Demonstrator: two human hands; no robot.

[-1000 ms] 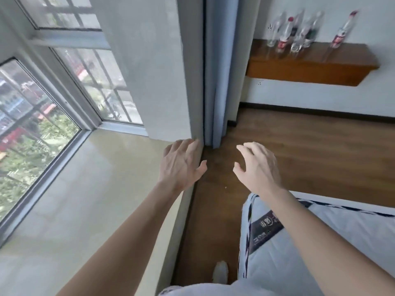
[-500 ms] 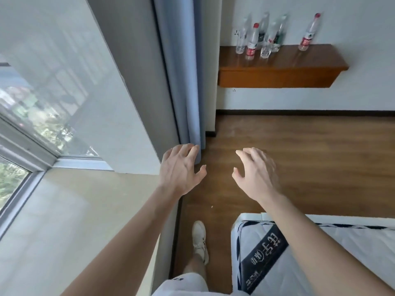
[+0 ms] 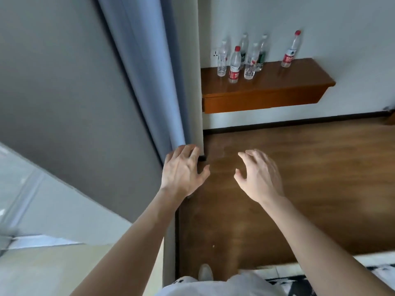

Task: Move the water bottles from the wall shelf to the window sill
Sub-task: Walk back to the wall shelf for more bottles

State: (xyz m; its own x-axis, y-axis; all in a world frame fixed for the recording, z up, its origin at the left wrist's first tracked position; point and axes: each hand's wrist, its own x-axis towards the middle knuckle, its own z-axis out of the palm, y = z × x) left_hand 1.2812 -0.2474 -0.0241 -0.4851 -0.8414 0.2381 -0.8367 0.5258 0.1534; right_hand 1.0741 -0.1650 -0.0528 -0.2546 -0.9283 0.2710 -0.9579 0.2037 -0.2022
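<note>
Head view: six water bottles [image 3: 234, 65] stand upright on the wall shelf [image 3: 277, 82], five clustered toward its end nearest the blue curtain [image 3: 149, 71] and one red-capped bottle [image 3: 289, 52] alone, well apart toward the other end. The left hand [image 3: 181, 170] and right hand [image 3: 259, 175] both hang empty over the wooden floor [image 3: 310, 178], fingers spread and loosely curled, well short of the shelf. The window sill [image 3: 53, 272] lies on the curtain's far side from the shelf. The step is likely the approach. Done well, each hand would take one bottle around its middle, starting with the front ones nearest the shelf edge so neighbours are not knocked.
</note>
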